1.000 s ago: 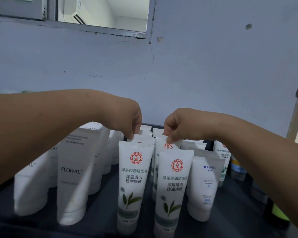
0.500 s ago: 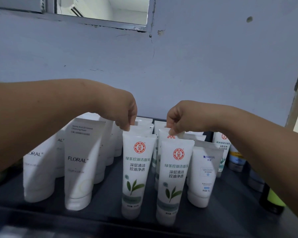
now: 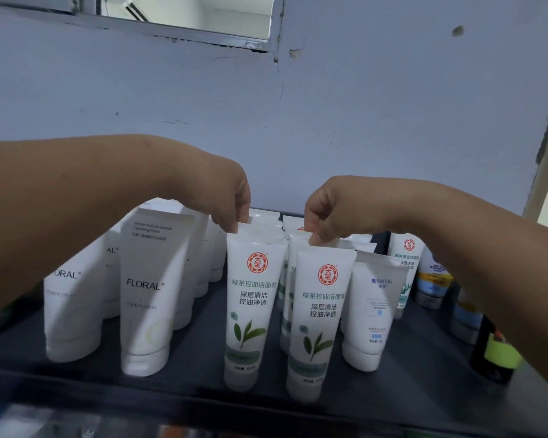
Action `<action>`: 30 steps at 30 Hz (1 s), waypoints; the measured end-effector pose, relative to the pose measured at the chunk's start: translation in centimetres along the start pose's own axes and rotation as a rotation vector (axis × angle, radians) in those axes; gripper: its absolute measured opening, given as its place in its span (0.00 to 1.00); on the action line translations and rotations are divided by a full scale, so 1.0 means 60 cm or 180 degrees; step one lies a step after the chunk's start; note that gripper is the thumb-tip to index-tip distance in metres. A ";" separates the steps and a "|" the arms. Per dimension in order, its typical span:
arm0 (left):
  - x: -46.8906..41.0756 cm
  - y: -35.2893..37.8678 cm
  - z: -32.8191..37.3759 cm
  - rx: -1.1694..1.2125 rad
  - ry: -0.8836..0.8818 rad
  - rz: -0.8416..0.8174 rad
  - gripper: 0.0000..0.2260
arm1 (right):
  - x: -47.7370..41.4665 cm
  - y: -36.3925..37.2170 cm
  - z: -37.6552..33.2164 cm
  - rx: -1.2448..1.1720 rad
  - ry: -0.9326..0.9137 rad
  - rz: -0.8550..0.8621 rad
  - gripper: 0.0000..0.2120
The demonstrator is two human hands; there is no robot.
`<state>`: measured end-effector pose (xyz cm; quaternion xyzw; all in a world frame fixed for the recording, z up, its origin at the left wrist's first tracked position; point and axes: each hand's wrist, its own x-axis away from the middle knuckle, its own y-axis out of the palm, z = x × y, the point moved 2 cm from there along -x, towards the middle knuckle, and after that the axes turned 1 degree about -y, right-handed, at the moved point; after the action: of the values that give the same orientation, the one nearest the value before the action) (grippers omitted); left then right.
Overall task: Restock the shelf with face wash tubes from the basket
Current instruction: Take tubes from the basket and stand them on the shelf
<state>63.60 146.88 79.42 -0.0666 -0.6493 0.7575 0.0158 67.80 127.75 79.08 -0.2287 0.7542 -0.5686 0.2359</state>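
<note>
Two white face wash tubes with a red round logo and green leaf stand cap-down at the front of the dark shelf [image 3: 408,396]. My left hand [image 3: 225,200] pinches the top crimp of the left tube [image 3: 250,298]. My right hand [image 3: 332,207] pinches the top of a tube just behind the front right tube [image 3: 320,314]. More tubes of the same kind stand in rows behind both. The basket is not in view.
White FLORAL tubes [image 3: 149,289] stand in rows on the left. A white tube with blue print [image 3: 374,308] stands right of the green-leaf tubes, with darker bottles [image 3: 431,279] and a black and green container [image 3: 497,355] at far right. A pale wall rises directly behind.
The view has shifted so the shelf front edge shows lower in frame. Both hands stay pinched on the tube tops, barely moved.
</note>
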 end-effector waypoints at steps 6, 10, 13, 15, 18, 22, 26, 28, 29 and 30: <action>0.000 -0.031 0.002 0.0356 -0.0085 0.0249 0.06 | -0.014 -0.013 0.016 -0.0529 0.0196 0.0065 0.13; -0.013 -0.047 0.002 0.0299 -0.0105 0.0517 0.04 | -0.046 -0.019 0.037 -0.0162 0.0296 0.0695 0.10; -0.029 -0.046 0.004 0.0152 -0.0106 0.0620 0.05 | -0.071 -0.007 0.041 0.0613 0.0467 0.0535 0.16; -0.037 -0.044 0.005 0.0124 -0.0101 0.0626 0.06 | -0.088 0.006 0.045 0.0796 0.0524 0.0258 0.22; -0.044 -0.041 0.005 0.0091 -0.0084 0.0658 0.05 | -0.109 0.019 0.049 0.0847 0.0409 0.0159 0.12; -0.047 -0.035 0.001 0.0189 -0.0084 0.0615 0.03 | -0.112 0.020 0.055 0.0554 0.0238 0.0177 0.09; -0.043 -0.034 -0.004 0.0276 -0.0112 0.0627 0.03 | -0.097 0.013 0.058 0.0453 0.0190 0.0244 0.15; -0.040 -0.034 -0.004 0.0318 -0.0114 0.0633 0.03 | -0.092 0.011 0.057 0.0417 0.0162 0.0271 0.16; -0.039 -0.034 -0.004 0.0337 -0.0115 0.0628 0.03 | -0.091 0.010 0.057 0.0388 0.0154 0.0273 0.15; -0.037 -0.034 -0.004 0.0350 -0.0113 0.0621 0.03 | -0.089 0.010 0.057 0.0360 0.0144 0.0267 0.15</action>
<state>65.72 147.22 81.59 -0.1151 -0.5973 0.7910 -0.0659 74.01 128.62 78.20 -0.1703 0.7349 -0.6049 0.2550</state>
